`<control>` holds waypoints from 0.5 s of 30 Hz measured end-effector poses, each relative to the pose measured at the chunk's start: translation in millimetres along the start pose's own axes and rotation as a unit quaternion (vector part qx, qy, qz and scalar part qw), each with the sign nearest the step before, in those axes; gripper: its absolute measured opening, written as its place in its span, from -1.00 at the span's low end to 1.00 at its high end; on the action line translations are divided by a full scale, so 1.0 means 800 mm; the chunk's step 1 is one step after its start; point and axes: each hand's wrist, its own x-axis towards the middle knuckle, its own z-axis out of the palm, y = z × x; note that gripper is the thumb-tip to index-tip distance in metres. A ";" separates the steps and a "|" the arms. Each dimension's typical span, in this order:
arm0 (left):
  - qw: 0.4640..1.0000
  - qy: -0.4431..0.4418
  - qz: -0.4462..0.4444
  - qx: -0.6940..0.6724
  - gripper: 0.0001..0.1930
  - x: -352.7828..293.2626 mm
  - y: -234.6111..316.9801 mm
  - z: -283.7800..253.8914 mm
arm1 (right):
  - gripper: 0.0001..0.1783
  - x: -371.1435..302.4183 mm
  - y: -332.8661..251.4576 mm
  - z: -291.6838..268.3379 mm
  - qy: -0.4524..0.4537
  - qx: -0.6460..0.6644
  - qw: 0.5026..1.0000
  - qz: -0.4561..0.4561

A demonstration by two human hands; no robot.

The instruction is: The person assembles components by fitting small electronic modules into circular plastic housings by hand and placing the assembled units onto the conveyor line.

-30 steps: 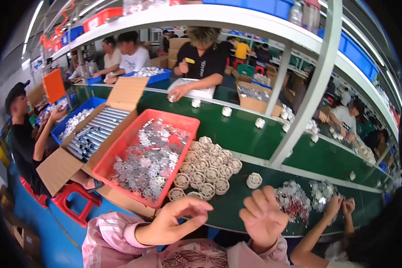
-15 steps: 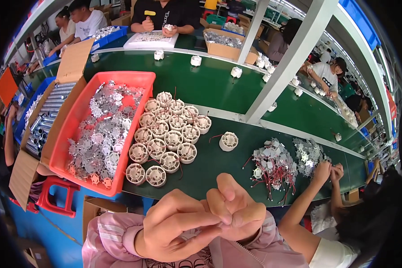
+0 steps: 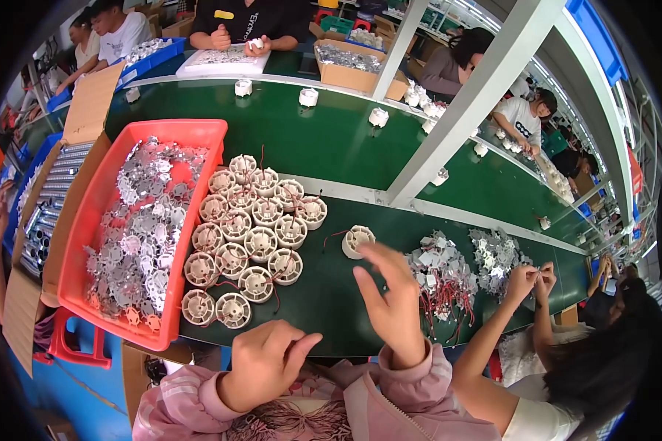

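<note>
My right hand reaches forward over the green bench, thumb and fingers apart, with nothing visible between them. Its fingertips overlap the near right edge of a single off-white round plastic housing with a red wire; whether they touch it I cannot tell. My left hand is held low in front of me, fingers curled and thumb pointing right; its palm is hidden. Beyond it, left of centre, similar round housings with spoked tops and red wires stand in a cluster. Right of my right hand lies a pile of silvery plates with red wires.
A red tray of loose silvery plates stands left, beside a cardboard box of metal tubes. Another silvery pile lies near a co-worker's hands at right. White parts line the green belt beyond a white upright post.
My hands have come apart from their shared pinch. The right has opened and moved forward to the single housing; the left has drawn back slightly left. The whole view has shifted a little.
</note>
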 end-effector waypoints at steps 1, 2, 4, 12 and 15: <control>1.000 -0.008 0.000 -0.009 -0.65 0.005 -0.004 0.008 | -0.54 0.013 0.012 0.000 0.068 -0.253 0.964 -0.051; 1.000 -0.015 0.001 -0.017 -0.64 0.009 -0.006 0.015 | -0.54 0.021 0.026 0.002 0.069 -0.256 0.963 -0.049; 1.000 -0.007 0.009 -0.014 -0.64 0.023 -0.009 0.033 | -0.44 0.033 0.058 0.011 0.033 -0.346 0.938 -0.021; 0.999 -0.004 -0.037 0.032 -0.64 0.029 -0.042 0.080 | -0.37 -0.016 0.013 -0.001 -0.204 -0.202 0.956 0.058; 0.992 -0.090 -0.089 0.020 -0.69 0.018 -0.054 0.078 | -0.36 -0.037 0.013 -0.007 -0.210 -0.171 0.960 0.068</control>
